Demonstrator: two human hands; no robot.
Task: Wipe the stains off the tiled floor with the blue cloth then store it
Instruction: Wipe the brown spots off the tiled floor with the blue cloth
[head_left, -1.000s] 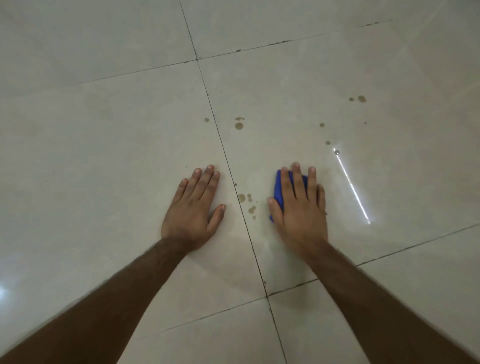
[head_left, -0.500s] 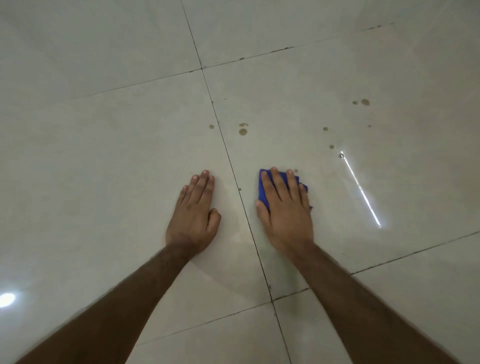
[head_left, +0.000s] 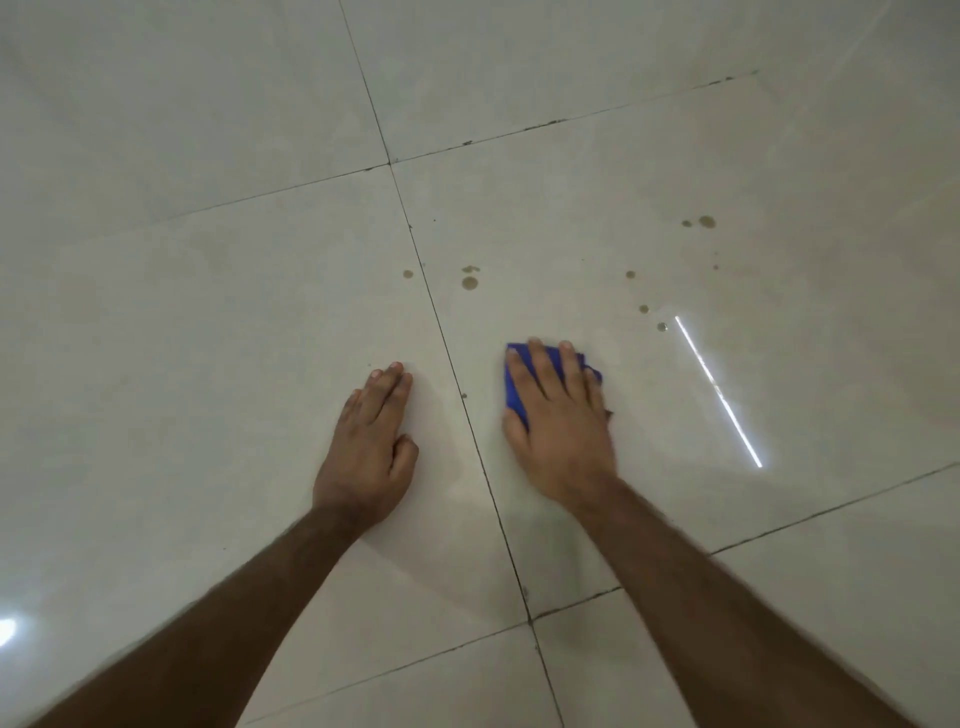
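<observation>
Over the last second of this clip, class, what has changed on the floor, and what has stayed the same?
The right hand slid the blue cloth left toward the grout line, over the brown spots that lay beside it; those no longer show. It presses the cloth flat throughout. The left hand stayed flat on the floor, thumb drawn in. The farther stains remain.

Most of the blue cloth (head_left: 515, 387) lies hidden beneath the right hand (head_left: 558, 415), only its left edge and far corners showing; any stains under that palm cannot be seen; both forearms run out of frame at the bottom edge; the left hand (head_left: 366, 452) covers the tiled floor (head_left: 208, 338) beneath it.
</observation>
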